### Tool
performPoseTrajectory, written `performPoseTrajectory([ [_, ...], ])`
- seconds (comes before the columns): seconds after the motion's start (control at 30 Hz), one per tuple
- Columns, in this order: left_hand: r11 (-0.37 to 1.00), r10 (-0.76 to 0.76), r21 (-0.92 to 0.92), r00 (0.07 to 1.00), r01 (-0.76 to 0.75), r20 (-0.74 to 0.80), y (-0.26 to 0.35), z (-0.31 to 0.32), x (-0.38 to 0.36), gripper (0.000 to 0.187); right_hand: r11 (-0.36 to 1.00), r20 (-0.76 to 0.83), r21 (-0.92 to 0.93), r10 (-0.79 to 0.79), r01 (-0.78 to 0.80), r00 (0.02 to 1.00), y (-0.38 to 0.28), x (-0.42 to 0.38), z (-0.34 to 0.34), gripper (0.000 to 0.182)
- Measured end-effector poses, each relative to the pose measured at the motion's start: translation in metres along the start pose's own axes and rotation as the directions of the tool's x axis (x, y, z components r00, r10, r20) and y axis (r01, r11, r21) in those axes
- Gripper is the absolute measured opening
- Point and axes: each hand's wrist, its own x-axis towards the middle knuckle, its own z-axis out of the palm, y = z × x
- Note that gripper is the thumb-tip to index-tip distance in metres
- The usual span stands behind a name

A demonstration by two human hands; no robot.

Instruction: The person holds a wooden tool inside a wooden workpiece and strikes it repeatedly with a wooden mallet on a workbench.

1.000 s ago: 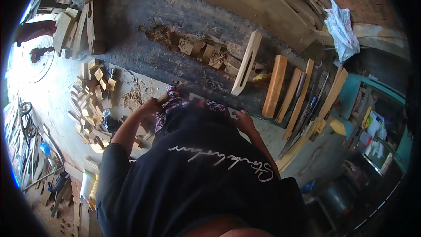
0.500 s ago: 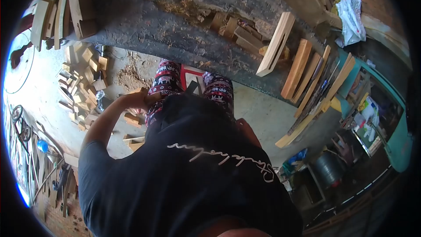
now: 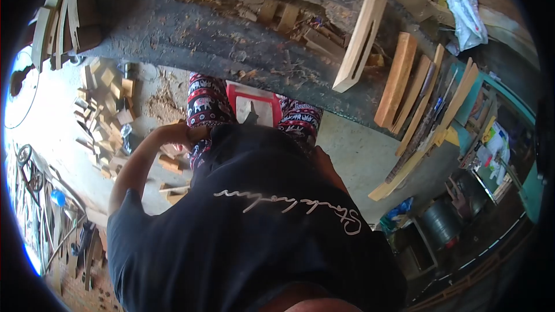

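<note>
My left hand (image 3: 184,134) is beside my left thigh, its fingers closed round a short wooden handle (image 3: 199,133). The rest of the handle goes out of sight behind the black shirt (image 3: 272,179). A dark, flat-sided piece (image 3: 250,114) sticks up past the shirt hem between my knees; whether it joins the handle is hidden. My right hand (image 3: 321,156) is low by my right thigh, mostly covered by the shirt, and its fingers cannot be made out. Patterned trousers (image 3: 207,101) cover my legs.
A dark workbench (image 3: 231,52) crosses ahead, with a pale slotted wood piece (image 3: 361,40) and a reddish-brown block (image 3: 396,81) on it. Wood offcuts (image 3: 104,127) are heaped on the floor at left. A red-framed seat (image 3: 254,101) shows between my knees.
The view has shifted, so the bench's wood pieces sit higher in it. My knees are farther apart, showing more of the red frame. My left hand still grips the handle.
</note>
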Motion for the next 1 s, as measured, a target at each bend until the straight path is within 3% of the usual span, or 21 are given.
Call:
performPoseTrajectory([
  [0.1,1.000,0.000,-0.030,1.000,-0.001,-0.016,0.005,0.002,0.011,0.031,0.998,-0.032,-0.064,0.012,-0.014,0.999,0.003,0.007,-0.018,0.029],
  [0.17,1.000,0.003,0.005,1.000,-0.003,-0.017,-0.005,0.005,0.029,0.029,0.975,-0.086,-0.175,-0.154,0.137,0.984,0.008,0.008,-0.044,0.028],
  [0.23,0.998,-0.012,0.068,1.000,0.011,0.011,-0.017,0.005,0.051,0.027,0.945,-0.093,0.030,-0.322,0.326,0.942,-0.025,0.002,-0.090,0.024],
  [0.27,0.997,-0.002,0.074,1.000,0.002,-0.004,-0.017,0.004,0.057,0.027,0.940,-0.072,0.141,-0.303,0.310,0.950,-0.056,-0.008,-0.119,0.018],
  [0.3,0.997,-0.024,0.077,1.000,0.023,0.017,-0.017,0.005,0.062,0.028,0.869,-0.210,0.176,-0.425,0.462,0.880,-0.061,0.000,-0.131,0.018],
  [0.37,0.996,-0.041,0.084,0.999,0.039,0.024,-0.020,0.008,0.071,0.030,0.858,-0.573,0.082,-0.376,0.507,0.729,-0.102,0.003,-0.158,0.023],
  [0.4,0.996,-0.036,0.081,0.999,0.034,0.030,-0.020,0.009,0.074,0.030,0.825,-0.750,-0.106,-0.432,0.555,0.500,-0.110,0.018,-0.164,0.031],
  [0.43,0.997,-0.032,0.075,0.999,0.029,0.034,-0.021,0.012,0.076,0.031,0.883,-0.795,-0.027,-0.302,0.468,0.525,-0.129,0.019,-0.172,0.043],
  [0.47,0.997,-0.026,0.068,0.999,0.024,0.032,-0.023,0.015,0.075,0.031,0.876,-0.851,-0.167,-0.360,0.453,0.383,-0.132,0.037,-0.176,0.064],
  [0.5,0.998,-0.021,0.064,1.000,0.021,0.002,-0.028,0.022,0.076,0.031,0.863,-0.862,-0.198,-0.380,0.465,0.336,-0.141,0.049,-0.178,0.071],
  [0.57,0.996,0.083,0.002,0.975,-0.085,-0.206,-0.041,0.036,0.076,0.029,0.864,-0.883,-0.245,-0.387,0.441,0.267,-0.153,0.074,-0.172,0.082],
  [0.6,0.998,0.059,0.041,0.952,-0.049,-0.299,-0.036,0.045,0.070,0.026,0.879,-0.893,-0.257,-0.375,0.402,0.249,-0.157,0.084,-0.165,0.085],
  [0.7,0.991,0.130,0.036,0.859,-0.129,-0.494,-0.053,0.067,0.076,0.032,0.884,-0.925,-0.323,-0.371,0.339,0.085,-0.161,0.097,-0.156,0.073],
  [0.73,0.989,0.092,-0.055,0.848,-0.141,-0.523,-0.056,0.073,0.075,0.034,0.883,-0.926,-0.354,-0.377,0.309,0.017,-0.159,0.101,-0.153,0.068],
  [0.8,0.989,0.071,-0.066,0.818,-0.132,-0.571,-0.057,0.085,0.071,0.032,0.854,-0.929,-0.355,-0.367,0.381,-0.044,-0.154,0.099,-0.147,0.061],
  [0.87,0.973,0.103,-0.100,0.775,-0.210,-0.623,-0.060,0.097,0.069,0.032,0.722,-0.898,-0.423,-0.417,0.547,-0.144,-0.151,0.087,-0.136,0.051],
  [1.0,0.895,0.163,-0.187,0.688,-0.404,-0.707,-0.078,0.114,0.078,0.032,0.525,-0.806,-0.508,-0.569,0.683,-0.162,-0.149,0.061,-0.094,0.049],
])
